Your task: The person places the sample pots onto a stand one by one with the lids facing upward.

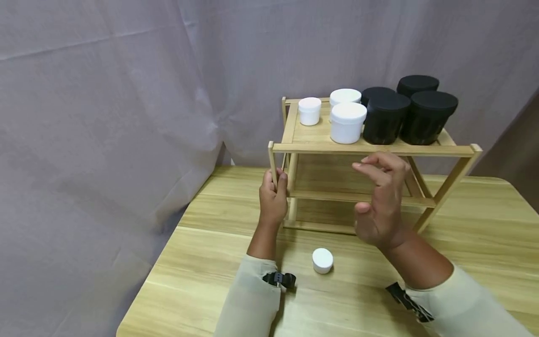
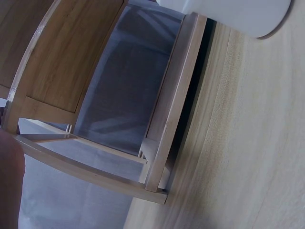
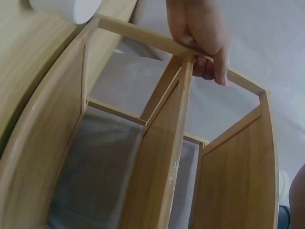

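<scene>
My left hand (image 1: 273,194) grips the left front post of a wooden shelf rack (image 1: 375,149), just above the middle shelf's level. The right wrist view also shows the fingers of that left hand (image 3: 202,28) wrapped around the post. My right hand (image 1: 381,201) is raised in front of the rack's right half, with nothing in its grasp. Its thumb stands apart from the slightly bent fingers. Between my forearms, a small white lidded jar (image 1: 322,260) stands on the tabletop; part of it appears large in the left wrist view.
On the rack's top shelf stand a small white jar (image 1: 309,112), two larger white jars (image 1: 347,124) and several black jars (image 1: 385,119). The lower shelves hold nothing visible. A grey curtain (image 1: 126,117) hangs behind the wooden table (image 1: 189,281).
</scene>
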`<state>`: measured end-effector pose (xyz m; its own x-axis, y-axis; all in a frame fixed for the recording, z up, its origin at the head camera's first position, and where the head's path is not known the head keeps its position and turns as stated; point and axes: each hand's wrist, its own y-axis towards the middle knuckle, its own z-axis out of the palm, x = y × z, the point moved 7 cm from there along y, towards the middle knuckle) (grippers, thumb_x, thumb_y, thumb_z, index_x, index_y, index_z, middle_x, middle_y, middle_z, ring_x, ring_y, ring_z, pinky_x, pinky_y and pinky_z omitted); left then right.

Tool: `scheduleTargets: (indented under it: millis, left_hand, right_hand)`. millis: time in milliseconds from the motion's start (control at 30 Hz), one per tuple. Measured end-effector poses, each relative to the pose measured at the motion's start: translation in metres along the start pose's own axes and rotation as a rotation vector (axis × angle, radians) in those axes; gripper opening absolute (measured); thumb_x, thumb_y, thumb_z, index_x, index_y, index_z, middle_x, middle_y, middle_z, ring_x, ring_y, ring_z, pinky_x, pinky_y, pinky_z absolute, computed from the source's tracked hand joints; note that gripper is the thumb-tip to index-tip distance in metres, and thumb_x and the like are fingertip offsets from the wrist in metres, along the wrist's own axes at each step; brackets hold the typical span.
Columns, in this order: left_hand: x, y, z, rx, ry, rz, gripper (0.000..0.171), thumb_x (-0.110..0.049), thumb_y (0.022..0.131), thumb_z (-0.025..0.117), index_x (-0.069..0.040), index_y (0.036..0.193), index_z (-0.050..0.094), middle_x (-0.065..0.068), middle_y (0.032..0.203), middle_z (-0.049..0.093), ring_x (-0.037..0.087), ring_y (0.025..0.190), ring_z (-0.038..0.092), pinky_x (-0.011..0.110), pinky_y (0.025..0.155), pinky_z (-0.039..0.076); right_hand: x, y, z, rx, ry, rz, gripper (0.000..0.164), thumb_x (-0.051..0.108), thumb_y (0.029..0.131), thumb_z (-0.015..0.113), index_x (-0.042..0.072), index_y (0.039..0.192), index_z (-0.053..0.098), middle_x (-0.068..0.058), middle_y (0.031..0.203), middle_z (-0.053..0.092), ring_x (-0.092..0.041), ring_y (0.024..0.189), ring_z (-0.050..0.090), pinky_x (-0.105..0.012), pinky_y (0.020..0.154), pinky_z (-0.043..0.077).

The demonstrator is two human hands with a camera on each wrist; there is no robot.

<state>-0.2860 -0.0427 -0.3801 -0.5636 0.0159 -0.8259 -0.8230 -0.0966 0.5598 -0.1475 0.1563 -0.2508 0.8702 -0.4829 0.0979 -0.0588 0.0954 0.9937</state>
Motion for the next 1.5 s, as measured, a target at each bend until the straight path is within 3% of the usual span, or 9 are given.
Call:
scheduleTargets:
  millis: [133, 333, 533, 800, 967, 1200, 1367, 1500]
  left_hand:
    - [0.002, -0.002, 0.002, 0.012, -0.018, 0.0, 0.018, -0.008, 0.115, 0.052, 0.009, 0.117, 0.055, -0.007, 0.071, 0.045, 0.003, 0.058, 0.042, 0.019, 0.052, 0.034]
    - [0.001, -0.002, 0.0, 0.012, -0.017, 0.008, 0.017, -0.008, 0.114, 0.052, 0.009, 0.117, 0.055, -0.007, 0.069, 0.044, 0.004, 0.057, 0.04, 0.019, 0.05, 0.032]
    - [0.001, -0.001, 0.0, 0.017, -0.026, 0.01, 0.017, -0.009, 0.115, 0.052, 0.008, 0.117, 0.054, -0.007, 0.069, 0.043, 0.004, 0.057, 0.039, 0.02, 0.05, 0.032]
    - [0.003, -0.001, 0.0, 0.016, -0.026, 0.006, 0.017, -0.009, 0.115, 0.052, 0.008, 0.116, 0.054, -0.007, 0.069, 0.044, 0.004, 0.057, 0.039, 0.02, 0.05, 0.032]
    - [0.002, 0.0, 0.001, 0.011, -0.022, 0.014, 0.017, -0.009, 0.115, 0.052, 0.009, 0.116, 0.055, -0.007, 0.07, 0.045, 0.004, 0.057, 0.04, 0.02, 0.05, 0.032]
    - [0.001, 0.0, 0.0, 0.009, -0.021, 0.017, 0.017, -0.008, 0.115, 0.052, 0.008, 0.116, 0.055, -0.006, 0.072, 0.046, 0.004, 0.058, 0.041, 0.02, 0.051, 0.034]
    - [0.001, 0.0, -0.001, 0.005, -0.025, 0.01, 0.017, -0.008, 0.114, 0.053, 0.008, 0.117, 0.055, -0.006, 0.073, 0.046, 0.004, 0.059, 0.04, 0.019, 0.051, 0.034]
    - [0.001, 0.0, 0.0, 0.012, -0.019, 0.007, 0.017, -0.008, 0.115, 0.052, 0.009, 0.117, 0.054, -0.005, 0.074, 0.046, 0.004, 0.058, 0.039, 0.019, 0.051, 0.033]
  right_hand:
    - [-0.001, -0.006, -0.008, 0.001, 0.026, 0.028, 0.078, 0.063, 0.113, 0.041, -0.013, 0.11, 0.059, -0.034, 0.107, 0.051, -0.041, 0.1, 0.048, -0.036, 0.105, 0.027]
    - [0.003, -0.019, -0.015, -0.007, 0.07, 0.073, 0.075, 0.056, 0.115, 0.043, -0.015, 0.103, 0.061, -0.032, 0.101, 0.052, -0.031, 0.101, 0.052, -0.033, 0.106, 0.029]
    - [-0.001, -0.035, -0.017, 0.079, 0.152, 0.202, 0.069, 0.044, 0.118, 0.042, -0.019, 0.102, 0.065, -0.034, 0.102, 0.054, -0.015, 0.114, 0.053, -0.028, 0.106, 0.034]
    - [-0.019, -0.061, -0.021, 0.219, 0.21, 0.346, 0.048, 0.018, 0.118, 0.042, -0.017, 0.103, 0.071, -0.005, 0.118, 0.064, -0.012, 0.118, 0.056, -0.022, 0.103, 0.041]
    - [-0.025, -0.071, -0.019, 0.331, 0.195, 0.444, 0.033, 0.0, 0.114, 0.043, -0.011, 0.107, 0.074, 0.001, 0.12, 0.062, -0.01, 0.119, 0.058, -0.017, 0.1, 0.044]
    - [-0.027, -0.079, -0.008, 0.536, 0.195, 0.516, 0.03, -0.012, 0.106, 0.052, 0.003, 0.112, 0.077, -0.005, 0.108, 0.069, -0.007, 0.093, 0.058, -0.02, 0.078, 0.045]
    - [-0.032, -0.09, -0.001, 0.759, 0.129, 0.578, 0.025, 0.002, 0.112, 0.055, 0.014, 0.119, 0.076, 0.005, 0.111, 0.073, -0.003, 0.097, 0.064, -0.023, 0.081, 0.052]
    - [-0.037, -0.101, 0.004, 0.887, 0.101, 0.627, 0.023, 0.012, 0.116, 0.053, 0.016, 0.122, 0.075, 0.007, 0.111, 0.073, -0.005, 0.095, 0.064, -0.027, 0.079, 0.054]
